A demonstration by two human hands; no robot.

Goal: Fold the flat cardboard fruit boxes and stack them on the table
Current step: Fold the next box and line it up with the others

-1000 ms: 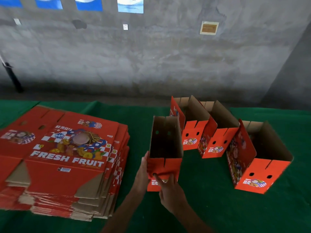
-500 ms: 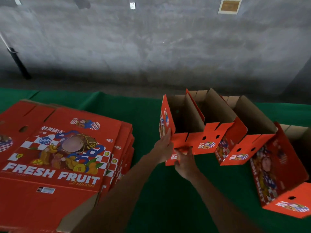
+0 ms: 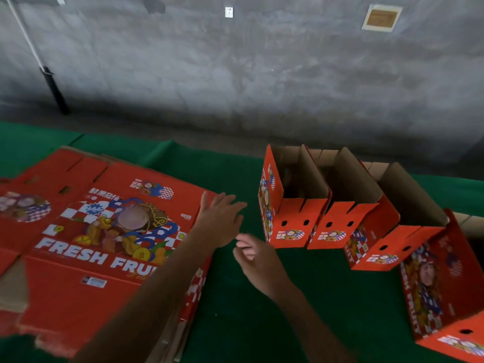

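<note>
A stack of flat red "FRESH FRUIT" boxes [image 3: 104, 231] lies on the left of the green table [image 3: 235, 323]. Several folded red boxes stand in a row at the right; the leftmost folded box [image 3: 290, 205] stands upright against its neighbour [image 3: 345, 218], then another [image 3: 387, 231], and one nearest me at the right edge [image 3: 445, 284]. My left hand [image 3: 220, 218] is empty, fingers spread, over the right edge of the flat stack. My right hand [image 3: 254, 258] hangs empty with loosely curled fingers, just left of the leftmost folded box.
A grey concrete wall [image 3: 262, 74] rises behind the table. A dark pole [image 3: 52, 90] leans against it at the left. Bare green cloth lies between the flat stack and the folded row.
Both hands have let go of the folded box, which now stands at the left end of the row. My left hand has moved left onto the flat stack.
</note>
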